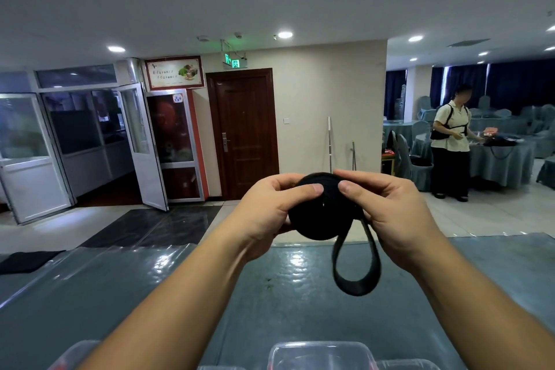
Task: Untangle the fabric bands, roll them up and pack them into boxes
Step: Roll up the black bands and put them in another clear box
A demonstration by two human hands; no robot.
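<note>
A black fabric band (322, 213) is wound into a thick round roll held up in front of me, above the table. My left hand (270, 210) grips the roll from the left, thumb on its face. My right hand (390, 213) grips it from the right, thumb pressed near the roll's centre. A loose loop of the band (356, 267) hangs down from the roll between my wrists. Clear plastic boxes (321, 354) sit at the bottom edge of the view, partly cut off.
The table (150, 294) has a grey-blue cloth under a shiny plastic cover. A black cloth (27, 260) lies at its far left. Beyond are a brown door (243, 132), glass doors, and a person (450, 141) standing by covered tables on the right.
</note>
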